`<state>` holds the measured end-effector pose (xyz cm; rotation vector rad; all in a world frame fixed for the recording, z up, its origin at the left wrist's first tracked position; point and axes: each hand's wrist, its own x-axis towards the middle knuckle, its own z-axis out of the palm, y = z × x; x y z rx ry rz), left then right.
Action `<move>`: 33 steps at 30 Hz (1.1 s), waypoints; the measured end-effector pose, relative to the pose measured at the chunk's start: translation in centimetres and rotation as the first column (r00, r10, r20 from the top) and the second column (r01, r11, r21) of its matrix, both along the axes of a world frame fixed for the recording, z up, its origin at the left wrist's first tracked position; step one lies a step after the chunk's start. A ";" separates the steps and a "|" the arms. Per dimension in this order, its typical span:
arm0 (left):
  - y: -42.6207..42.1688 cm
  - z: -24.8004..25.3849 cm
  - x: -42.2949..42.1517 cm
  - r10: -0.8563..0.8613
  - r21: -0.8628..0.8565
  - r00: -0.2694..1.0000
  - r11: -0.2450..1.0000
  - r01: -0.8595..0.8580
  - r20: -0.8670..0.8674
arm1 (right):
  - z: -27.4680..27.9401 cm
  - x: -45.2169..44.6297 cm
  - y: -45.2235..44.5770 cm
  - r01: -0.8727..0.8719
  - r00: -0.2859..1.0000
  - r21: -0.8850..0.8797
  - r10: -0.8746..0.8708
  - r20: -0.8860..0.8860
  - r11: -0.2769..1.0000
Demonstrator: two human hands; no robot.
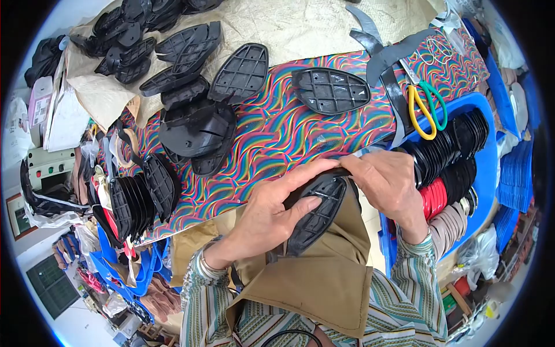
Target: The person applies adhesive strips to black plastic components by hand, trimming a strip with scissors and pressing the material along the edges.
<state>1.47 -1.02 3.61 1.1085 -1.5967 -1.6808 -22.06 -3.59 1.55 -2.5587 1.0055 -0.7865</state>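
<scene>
My left hand (272,214) grips a black ribbed sole piece (319,215) from its left side, with the thumb across its face and the fingers over the top edge. The piece is tilted above the brown apron (312,286). My right hand (384,182) pinches at the upper end of the same piece; what lies between those fingertips is mostly hidden. Beyond my hands, another black sole piece (330,91) lies alone on the multicoloured tabletop (263,147).
Black sole pieces (199,136) are heaped at the left. Scissors with yellow and green handles (422,113) lie at the back right, beside dark strips (393,55). A blue bin (491,156) at the right holds rows of black, red and beige strips.
</scene>
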 end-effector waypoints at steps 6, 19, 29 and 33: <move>-0.1 -0.4 -0.1 0.090 0.024 0.993 0.996 -0.088 -0.081 | -0.6 -0.3 1.4 0.096 0.993 0.071 -0.101 0.064 0.993; -0.9 -1.5 -1.4 0.353 0.100 0.906 0.935 -0.339 -0.235 | -2.5 2.9 4.6 0.303 0.896 0.299 -0.378 0.234 0.905; -2.5 -1.7 -2.6 0.542 0.058 0.808 0.836 -0.545 -0.229 | -3.0 5.0 5.9 0.318 0.819 0.436 -0.475 0.321 0.842; -2.6 -2.1 -2.9 0.526 -0.062 0.817 0.831 -0.553 -0.234 | -2.9 5.2 6.1 0.275 0.787 0.537 -0.507 0.351 0.798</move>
